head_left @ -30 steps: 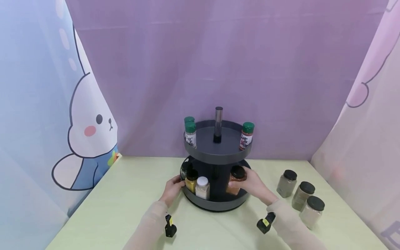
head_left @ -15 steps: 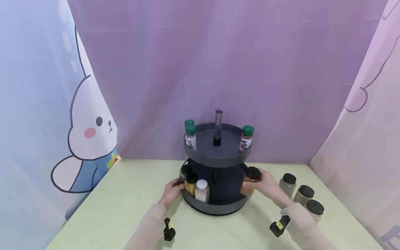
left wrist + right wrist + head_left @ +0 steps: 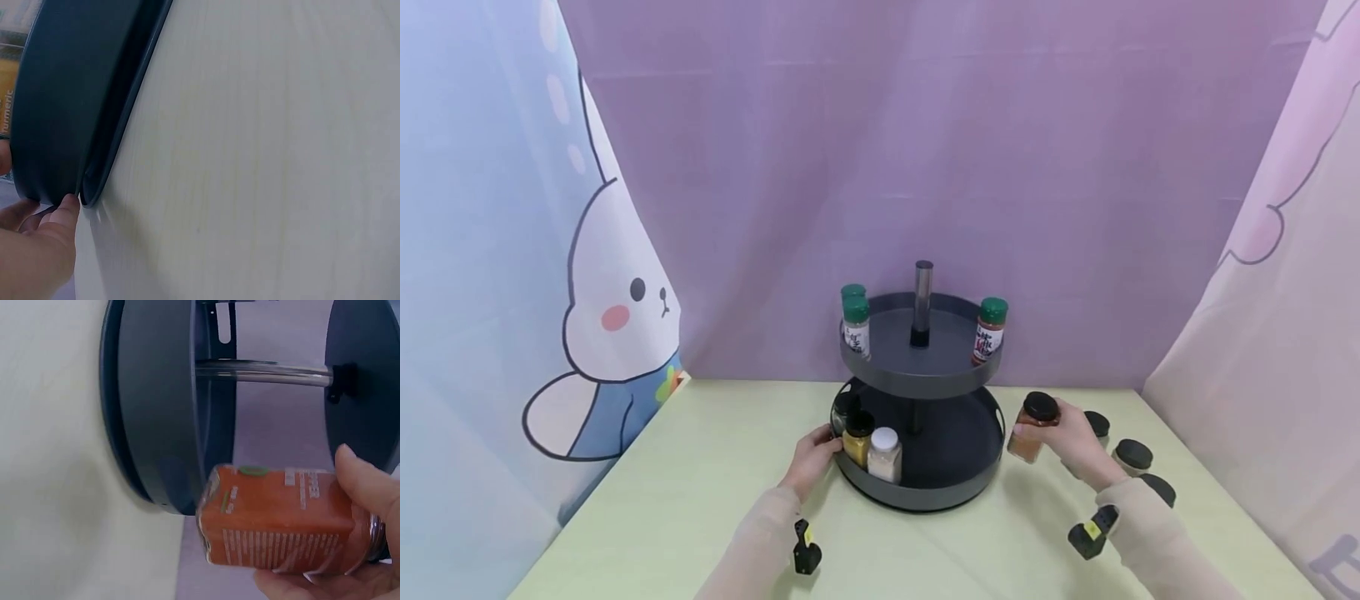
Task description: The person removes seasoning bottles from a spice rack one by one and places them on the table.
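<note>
The right hand (image 3: pixel 1072 437) holds a jar (image 3: pixel 284 522) of orange-red powder, its thumb on one side and its fingers curled round the other, near the black lid (image 3: pixel 1041 406). The jar is in the air above the counter (image 3: pixel 715 483), just off the right side of the lower tray (image 3: pixel 925 498) of a dark two-tier rack. It is close to upright but tilted: its long axis runs from the base, low and to the left, to the lid, high and to the right. In the right wrist view, which is turned on its side, the base faces the counter side and the long axis runs roughly along the rack's pole (image 3: pixel 275 372); white print shows on the jar.

The left hand (image 3: pixel 811 460) grips the left edge of the lower tray, thumb at the rim and fingertips at the bottom of the wall.

A second ago the jar was inside the lower tray, at its right; half a second ago it was over the rim; now it is outside, with a similar lean. The left hand has stayed put, and so have the yellow jar (image 3: pixel 856 447) and the white-capped jar (image 3: pixel 885 460) in the tray. The right hand and sleeve now partly cover the three jars (image 3: pixel 1133 454) standing on the counter.
</note>
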A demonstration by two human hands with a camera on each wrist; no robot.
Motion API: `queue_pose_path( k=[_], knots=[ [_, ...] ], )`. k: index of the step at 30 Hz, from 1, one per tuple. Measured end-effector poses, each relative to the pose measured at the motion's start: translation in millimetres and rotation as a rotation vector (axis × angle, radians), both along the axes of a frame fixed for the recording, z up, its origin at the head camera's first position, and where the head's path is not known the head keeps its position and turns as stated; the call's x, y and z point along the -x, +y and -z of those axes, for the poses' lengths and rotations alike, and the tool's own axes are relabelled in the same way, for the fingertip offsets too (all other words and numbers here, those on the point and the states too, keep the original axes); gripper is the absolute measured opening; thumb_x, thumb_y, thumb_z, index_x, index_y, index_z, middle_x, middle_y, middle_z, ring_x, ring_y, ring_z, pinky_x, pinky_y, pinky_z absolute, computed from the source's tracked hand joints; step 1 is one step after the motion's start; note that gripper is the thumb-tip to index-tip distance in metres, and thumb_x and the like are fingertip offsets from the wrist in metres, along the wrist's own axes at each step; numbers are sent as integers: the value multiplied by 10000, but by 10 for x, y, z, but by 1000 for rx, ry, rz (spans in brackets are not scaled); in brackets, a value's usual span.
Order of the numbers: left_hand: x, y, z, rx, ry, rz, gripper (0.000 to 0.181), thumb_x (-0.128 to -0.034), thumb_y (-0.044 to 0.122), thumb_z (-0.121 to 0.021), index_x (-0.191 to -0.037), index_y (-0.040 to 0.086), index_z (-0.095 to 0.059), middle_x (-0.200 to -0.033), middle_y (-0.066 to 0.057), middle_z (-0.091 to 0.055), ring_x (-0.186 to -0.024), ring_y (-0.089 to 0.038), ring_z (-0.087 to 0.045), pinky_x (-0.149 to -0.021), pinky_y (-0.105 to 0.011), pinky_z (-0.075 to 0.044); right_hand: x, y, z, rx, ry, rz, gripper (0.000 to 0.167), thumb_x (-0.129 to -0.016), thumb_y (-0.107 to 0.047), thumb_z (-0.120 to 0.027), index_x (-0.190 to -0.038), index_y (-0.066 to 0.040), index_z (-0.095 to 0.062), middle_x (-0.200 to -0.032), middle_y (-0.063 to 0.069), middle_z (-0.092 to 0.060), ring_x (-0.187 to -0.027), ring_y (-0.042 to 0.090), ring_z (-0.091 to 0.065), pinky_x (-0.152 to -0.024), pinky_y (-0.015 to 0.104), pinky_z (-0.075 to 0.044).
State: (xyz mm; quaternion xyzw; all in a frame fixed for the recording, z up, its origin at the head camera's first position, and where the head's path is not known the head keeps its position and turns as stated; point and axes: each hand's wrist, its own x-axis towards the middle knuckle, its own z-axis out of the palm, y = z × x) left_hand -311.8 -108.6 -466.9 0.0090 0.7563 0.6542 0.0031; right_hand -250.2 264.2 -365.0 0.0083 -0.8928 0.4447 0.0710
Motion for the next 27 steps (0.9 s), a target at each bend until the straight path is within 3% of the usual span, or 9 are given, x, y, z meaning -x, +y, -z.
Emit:
queue_pose_path(
  k=[6, 14, 27],
  knots=[
    [5, 23, -12, -11, -4, -5, 501, -872, 86, -499, -1338, -68, -397, -1331, -248, -461, -1226, -345, -449, -1025, -441, -385, 23, 50, 104, 18, -20, 80, 515, -795, -275, -699, -1144, 46, -497, -1120, 229, -591, -1073, 363, -541, -885, 490, -443],
    [5, 7, 3, -15, -14, -6, 499, -880, 79, -496, -1341, -74, -386, -1331, -258, -454, -1223, -352, -451, -1024, -443, -387, 48, 86, 303, -34, -24, 174, 544, -794, -276, -696, -1136, 86, -476, -1119, 299, -569, -1070, 452, -518, -875, 516, -433],
    [20, -3, 6, -10, -24, 0, 511, -881, 90, -493, -1346, -82, -372, -1334, -270, -443, -1225, -360, -447, -1018, -446, -394, 111, 151, 451, -15, -36, 194, 527, -804, -248, -687, -1122, 120, -484, -1089, 324, -570, -1049, 464, -520, -916, 541, -407]
  ],
)
